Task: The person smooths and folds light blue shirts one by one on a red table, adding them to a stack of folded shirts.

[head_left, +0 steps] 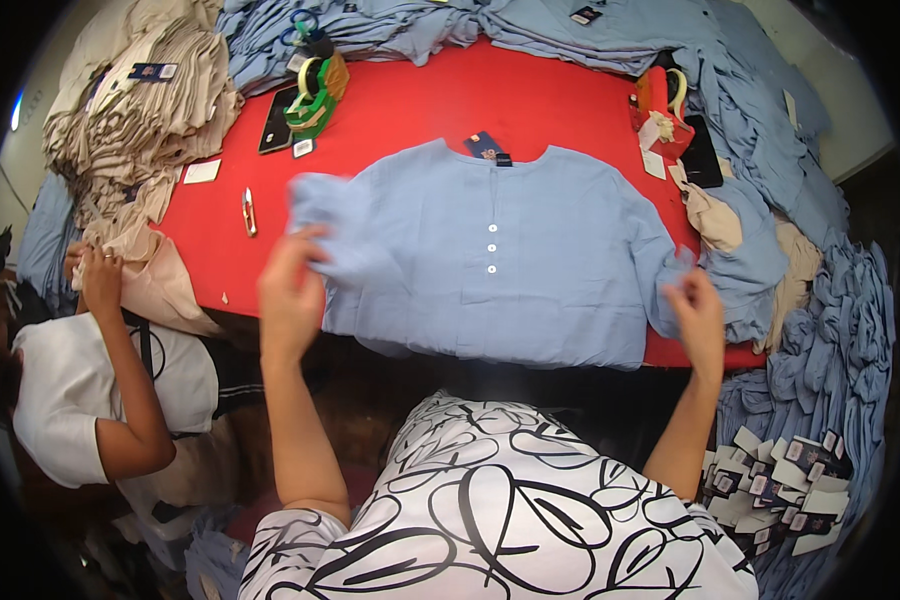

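A light blue blouse (560, 250) lies front up across the near edge of the red table, its neckline away from me, with three white buttons down the placket. A dark tag (482, 146) sticks out behind its collar. My left hand (292, 285) is at the blouse's left sleeve (335, 225), which is bunched up and blurred. Motion smears these fingers, so their grip does not show. At the other side my right hand (698, 310) has its fingers curled and pinched at the cuff of the right sleeve (658, 275).
Thread snips (249, 212) lie left on the red table (410, 100). A green tape dispenser (315, 105) and a red one (660, 115) stand farther back, with phones beside them. Beige garments (160, 100) and blue garments (610, 35) are heaped around. A co-worker (120, 400) handles beige cloth at left.
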{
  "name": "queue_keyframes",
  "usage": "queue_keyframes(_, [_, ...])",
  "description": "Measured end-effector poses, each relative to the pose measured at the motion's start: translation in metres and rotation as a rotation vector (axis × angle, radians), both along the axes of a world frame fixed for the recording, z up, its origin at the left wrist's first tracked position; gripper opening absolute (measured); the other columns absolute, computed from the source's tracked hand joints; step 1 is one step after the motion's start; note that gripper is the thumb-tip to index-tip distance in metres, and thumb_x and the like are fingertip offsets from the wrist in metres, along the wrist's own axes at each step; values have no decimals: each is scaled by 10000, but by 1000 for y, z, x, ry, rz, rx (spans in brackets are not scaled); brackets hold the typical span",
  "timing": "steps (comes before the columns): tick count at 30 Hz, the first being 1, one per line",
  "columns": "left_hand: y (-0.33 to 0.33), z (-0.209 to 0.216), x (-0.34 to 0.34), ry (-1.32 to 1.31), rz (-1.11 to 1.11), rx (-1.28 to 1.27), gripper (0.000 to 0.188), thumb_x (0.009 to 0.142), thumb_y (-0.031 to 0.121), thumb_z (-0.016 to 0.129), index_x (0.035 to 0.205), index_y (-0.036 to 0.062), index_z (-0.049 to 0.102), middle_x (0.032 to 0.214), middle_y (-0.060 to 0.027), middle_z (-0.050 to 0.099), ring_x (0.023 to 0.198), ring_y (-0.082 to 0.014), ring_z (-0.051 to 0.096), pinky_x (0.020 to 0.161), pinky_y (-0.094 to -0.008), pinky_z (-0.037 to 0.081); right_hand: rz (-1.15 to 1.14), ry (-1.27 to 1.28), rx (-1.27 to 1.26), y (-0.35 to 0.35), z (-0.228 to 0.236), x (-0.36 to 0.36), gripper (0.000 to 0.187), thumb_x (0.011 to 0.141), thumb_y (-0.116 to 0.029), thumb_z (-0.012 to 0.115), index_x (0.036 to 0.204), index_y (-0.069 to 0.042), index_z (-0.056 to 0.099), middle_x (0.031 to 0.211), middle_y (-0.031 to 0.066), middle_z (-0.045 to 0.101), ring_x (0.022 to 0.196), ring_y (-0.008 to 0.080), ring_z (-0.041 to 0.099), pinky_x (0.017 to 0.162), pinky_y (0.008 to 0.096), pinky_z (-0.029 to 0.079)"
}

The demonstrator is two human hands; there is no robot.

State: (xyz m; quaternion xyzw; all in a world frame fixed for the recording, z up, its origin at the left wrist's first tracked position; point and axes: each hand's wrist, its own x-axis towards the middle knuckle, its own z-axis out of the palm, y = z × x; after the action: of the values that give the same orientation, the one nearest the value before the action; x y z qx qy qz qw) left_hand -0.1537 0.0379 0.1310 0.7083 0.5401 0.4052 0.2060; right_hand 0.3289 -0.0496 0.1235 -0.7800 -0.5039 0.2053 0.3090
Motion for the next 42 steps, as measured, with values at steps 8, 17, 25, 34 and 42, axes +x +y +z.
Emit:
queue_keyframes(8, [30,-27,86,194,-261,15,209,831,-36,588,1016,40,649,1149,-115,660,1153,-323,584,966,-415,457,77,63,177,173,-14,51,232,929,-197,594,955,15,684,714,106,636,645,185,617,613,332,463])
queue_keyframes(17, [103,-113,140,411,-245,281,446,827,102,676,1254,0,596,1348,-152,548,1279,-343,491,1082,-441,407,-253,-575,13,346,-39,156,341,892,-304,669,940,31,717,893,199,717,856,367,675,784,449,504])
queue_keyframes(25, [108,-111,142,399,-288,150,509,847,144,668,1320,-5,551,1436,-164,475,1357,-368,406,1125,-492,337,-427,-89,460,321,-46,154,187,831,-162,691,910,-4,753,816,153,731,767,245,702,696,359,515])
queue_keyframes(34, [110,-111,142,403,-312,118,507,863,169,654,1331,4,549,1463,-164,455,1393,-371,372,1156,-519,290,-520,360,326,301,-47,150,362,853,6,690,1189,71,571,849,102,680,643,133,633,556,249,555])
queue_keyframes(42, [109,-117,139,383,-284,139,493,859,179,660,1311,6,564,1439,-168,479,1368,-365,401,1148,-519,302,-303,202,155,301,-39,169,186,872,-1,635,1055,28,628,773,77,681,613,127,623,547,270,535])
